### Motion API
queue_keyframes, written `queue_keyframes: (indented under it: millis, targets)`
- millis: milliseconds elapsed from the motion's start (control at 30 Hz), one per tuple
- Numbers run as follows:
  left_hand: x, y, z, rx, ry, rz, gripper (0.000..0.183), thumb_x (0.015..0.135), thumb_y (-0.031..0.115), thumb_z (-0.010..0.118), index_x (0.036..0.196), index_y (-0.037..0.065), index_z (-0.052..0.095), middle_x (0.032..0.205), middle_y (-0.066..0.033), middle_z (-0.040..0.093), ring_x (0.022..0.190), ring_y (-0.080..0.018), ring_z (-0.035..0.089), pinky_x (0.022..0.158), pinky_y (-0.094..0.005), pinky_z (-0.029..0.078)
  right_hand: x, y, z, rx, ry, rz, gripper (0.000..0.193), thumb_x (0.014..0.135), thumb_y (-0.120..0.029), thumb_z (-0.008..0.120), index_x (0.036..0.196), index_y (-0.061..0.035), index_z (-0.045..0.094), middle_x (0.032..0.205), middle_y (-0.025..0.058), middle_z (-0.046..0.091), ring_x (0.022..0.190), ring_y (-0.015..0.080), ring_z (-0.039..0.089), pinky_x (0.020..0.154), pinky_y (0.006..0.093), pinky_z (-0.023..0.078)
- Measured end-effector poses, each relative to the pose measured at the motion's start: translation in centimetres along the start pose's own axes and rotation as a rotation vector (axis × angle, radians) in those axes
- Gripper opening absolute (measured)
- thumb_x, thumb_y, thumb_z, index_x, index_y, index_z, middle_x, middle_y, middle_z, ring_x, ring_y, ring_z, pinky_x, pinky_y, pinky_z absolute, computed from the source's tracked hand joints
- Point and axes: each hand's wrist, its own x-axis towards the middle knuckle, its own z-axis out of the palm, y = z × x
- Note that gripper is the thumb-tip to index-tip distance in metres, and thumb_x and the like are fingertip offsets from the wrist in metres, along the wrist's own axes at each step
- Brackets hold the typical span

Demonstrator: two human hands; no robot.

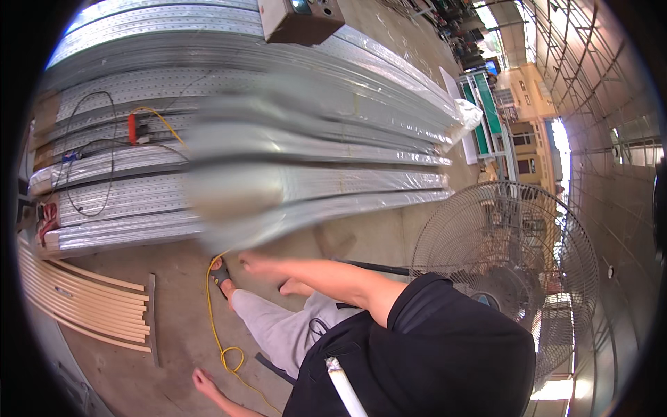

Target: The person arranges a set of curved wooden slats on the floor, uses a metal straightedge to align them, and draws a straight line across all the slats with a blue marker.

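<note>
My right hand point(254, 263) reaches out over the floor, just below a broad grey-white streak point(236, 191) too smeared to name. Whether the hand touches it I cannot tell; motion blurs the fingers. Low in the picture, my left hand point(202, 379) hangs away from everything, its fingers loosely curled and nothing visible in them. A yellow cable point(212, 306) runs along the floor between my hands and forms a loop. Beyond lies a wide stack of perforated metal profiles point(132, 184) wrapped in clear plastic. Close in front juts a white stick with an ashy tip point(345, 389), like a cigarette.
A large caged fan point(507, 278) stands close on my right. Cream-coloured strips point(104, 302) lie on the floor at left beside a grey bar point(153, 320). On the stack rest a red-orange tool point(132, 129), dark cables point(111, 153) and a brown box point(301, 22).
</note>
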Motion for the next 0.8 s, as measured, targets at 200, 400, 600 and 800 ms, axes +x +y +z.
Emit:
queue_keyframes:
  millis: [200,400,600,800]
  targets:
    - [-15.1,-7.1,0.4,0.097,-0.111,-0.505,0.014,0.094,0.016,0.058,0.094,0.003,0.061,0.076,-0.009,0.065,0.065,-0.0197,0.066,0.052,-0.0322,0.054,-0.7,-4.2,-0.1,-0.069,-0.164,-0.149,0.026,0.077,-0.016,0.056,0.095,-0.0057,0.072,0.093,0.0222,0.07,0.09,0.0405,0.068,0.079,0.0505,0.054]
    - [-20.7,-4.7,9.7,0.022,-0.317,-0.674,0.026,0.093,0.022,0.063,0.108,0.001,0.066,0.088,-0.0096,0.069,0.076,-0.0206,0.067,0.066,-0.0354,0.058,-5.1,1.0,-0.7,-0.182,-0.33,-0.021,0.034,0.082,-0.022,0.055,0.105,-0.0012,0.068,0.101,0.0218,0.07,0.092,0.0407,0.067,0.08,0.0504,0.054]
    - [-12.7,4.5,9.9,-0.21,-0.218,-0.326,0.022,0.095,0.021,0.064,0.107,0.003,0.066,0.088,-0.0064,0.069,0.075,-0.0142,0.066,0.064,-0.0278,0.054,-6.4,0.1,-5.1,-0.143,-0.294,0.094,0.035,0.083,-0.021,0.057,0.111,-0.0052,0.071,0.106,0.02,0.071,0.101,0.035,0.068,0.089,0.0443,0.053]
    - [-10.3,15.4,10.8,-0.255,-0.131,-0.161,0.021,0.097,0.02,0.06,0.108,0.002,0.065,0.095,-0.0092,0.071,0.077,-0.0152,0.068,0.064,-0.027,0.054,-5.3,-0.4,-8.8,0.048,-0.152,0.104,0.038,0.085,-0.027,0.062,0.114,-0.0038,0.069,0.104,0.0189,0.072,0.096,0.0308,0.069,0.087,0.04,0.054]
